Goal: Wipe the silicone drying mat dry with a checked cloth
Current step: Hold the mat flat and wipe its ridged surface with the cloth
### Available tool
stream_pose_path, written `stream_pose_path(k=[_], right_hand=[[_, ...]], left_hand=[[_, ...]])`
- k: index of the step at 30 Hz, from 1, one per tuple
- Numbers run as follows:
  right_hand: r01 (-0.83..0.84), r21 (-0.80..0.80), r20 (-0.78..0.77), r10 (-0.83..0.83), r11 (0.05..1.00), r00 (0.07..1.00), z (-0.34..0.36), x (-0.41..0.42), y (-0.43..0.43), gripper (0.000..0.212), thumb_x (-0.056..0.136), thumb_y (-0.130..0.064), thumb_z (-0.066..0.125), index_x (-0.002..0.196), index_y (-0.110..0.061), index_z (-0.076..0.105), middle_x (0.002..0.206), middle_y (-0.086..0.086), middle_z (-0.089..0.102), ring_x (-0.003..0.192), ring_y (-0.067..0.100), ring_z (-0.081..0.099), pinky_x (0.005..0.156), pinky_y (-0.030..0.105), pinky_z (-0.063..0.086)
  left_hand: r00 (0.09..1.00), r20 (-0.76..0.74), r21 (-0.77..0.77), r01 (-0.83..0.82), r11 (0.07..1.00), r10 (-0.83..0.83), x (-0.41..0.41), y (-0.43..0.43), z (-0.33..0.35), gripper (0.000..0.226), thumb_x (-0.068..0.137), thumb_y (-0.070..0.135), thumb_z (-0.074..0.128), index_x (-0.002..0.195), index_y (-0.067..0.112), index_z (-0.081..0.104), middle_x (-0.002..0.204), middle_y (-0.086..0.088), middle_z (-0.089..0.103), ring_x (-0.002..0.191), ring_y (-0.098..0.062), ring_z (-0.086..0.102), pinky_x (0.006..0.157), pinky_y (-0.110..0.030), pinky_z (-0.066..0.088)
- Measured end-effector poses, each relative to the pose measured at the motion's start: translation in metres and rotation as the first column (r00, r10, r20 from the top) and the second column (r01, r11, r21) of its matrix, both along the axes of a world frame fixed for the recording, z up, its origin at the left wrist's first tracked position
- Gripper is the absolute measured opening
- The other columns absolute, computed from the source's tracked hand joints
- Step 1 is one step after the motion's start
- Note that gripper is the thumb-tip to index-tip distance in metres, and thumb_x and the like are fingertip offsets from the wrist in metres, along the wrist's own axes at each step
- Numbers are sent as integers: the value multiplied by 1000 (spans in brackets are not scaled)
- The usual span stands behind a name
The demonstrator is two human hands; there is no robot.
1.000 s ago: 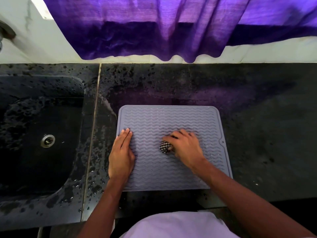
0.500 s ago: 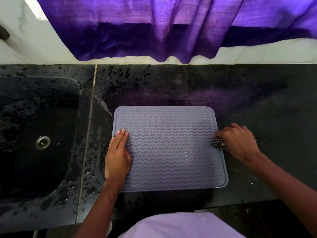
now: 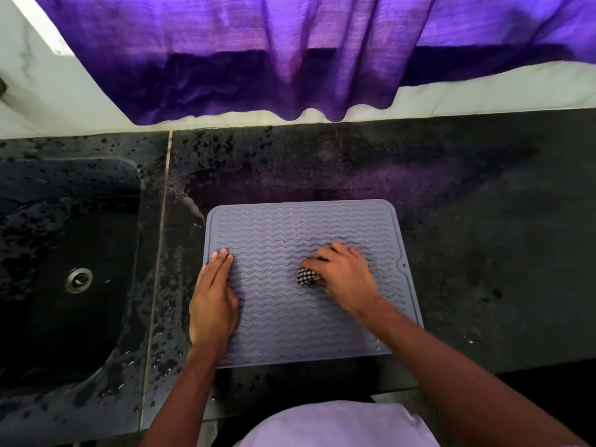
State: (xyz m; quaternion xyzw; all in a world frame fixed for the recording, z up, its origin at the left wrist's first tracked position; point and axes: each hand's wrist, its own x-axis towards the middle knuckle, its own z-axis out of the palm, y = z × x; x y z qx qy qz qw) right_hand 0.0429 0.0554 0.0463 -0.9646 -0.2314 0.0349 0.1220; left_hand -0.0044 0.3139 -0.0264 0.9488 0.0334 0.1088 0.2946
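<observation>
A grey silicone drying mat [image 3: 290, 227] with wavy ridges lies flat on the dark counter in front of me. My left hand [image 3: 213, 295] rests flat on the mat's left edge, fingers straight and together. My right hand [image 3: 345, 275] is over the middle-right of the mat and grips a bunched black-and-white checked cloth [image 3: 308, 276], which pokes out at the thumb side and touches the mat. Most of the cloth is hidden under the hand.
A dark sink [image 3: 64, 253] with a metal drain [image 3: 79, 280] lies to the left, beyond a seam in the counter. Water drops cover the wet black counter [image 3: 483, 237] near the sink. A purple curtain [image 3: 290, 53] hangs over the back wall.
My right hand swept with the cloth from the mat's middle to its right edge and has come back to the middle-right. My left hand has stayed on the left edge.
</observation>
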Motion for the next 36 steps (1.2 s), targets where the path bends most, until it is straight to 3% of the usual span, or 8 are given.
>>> stream_pose_path(k=[5,12,15,19,22,24,27,36], right_hand=[[55,-75,59,-50,996,997,3,-3,-74,71,45,-4,87,110,-28,72,95,-6,66,90,25,60,70,36,49],[265,-260,109,-245,928,963,13,-4,-161,61,50,2,79,103,-28,73,89,-4,66,83,27,53,63,38,46],[376,-206,119,-358,904,926,25,2,-165,58,57,3,74,107,-28,72,91,0,68,85,28,52,66,40,46],[200,117,124,-214,973,969,40,12,-112,57,67,4,73,117,-22,68,98,-1,72,80,19,50,65,32,43],[77,239,107,-105,968,989,35,13,-43,54,72,2,68,120,-22,67,108,-4,72,87,16,55,72,31,43],[35,216,83,-54,976,995,22,6,-3,51,73,-6,75,119,-26,66,110,-7,71,92,15,55,76,32,40],[-15,171,35,9,985,999,-2,-6,18,53,69,-5,78,116,-27,67,108,-5,70,97,21,55,77,37,42],[49,0,-25,-49,999,998,0,2,-62,65,51,-6,87,108,-31,70,101,-7,67,98,25,59,75,41,50]], left_hand=[[1000,12,-1,-2,1000,2,0,0,-1,59,85,-19,56,140,0,59,150,-9,54,141,-26,48,117,-45,39],[1000,15,-6,-26,1000,26,0,-3,-1,57,86,-18,55,140,1,59,149,-9,54,140,-27,49,119,-42,36],[999,9,-15,-37,999,38,0,-4,-1,57,86,-18,54,139,1,59,149,-9,54,140,-26,48,120,-40,35],[999,5,-25,-37,999,38,0,-4,-2,56,88,-18,54,140,1,59,150,-9,54,142,-25,47,117,-50,40],[999,-13,-18,-37,999,37,-1,-4,-1,56,89,-16,53,141,3,58,151,-7,53,142,-24,46,117,-52,40],[999,-18,-11,-40,999,39,-1,-3,-1,55,90,-15,53,141,4,58,151,-6,53,142,-24,47,117,-50,40],[999,-14,-3,-37,999,37,-1,-3,0,53,91,-14,53,140,4,59,150,-6,54,141,-24,48,116,-49,42],[999,-1,0,-38,999,38,1,-3,2,53,90,-15,53,138,3,61,148,-7,56,139,-22,50,116,-45,42]])
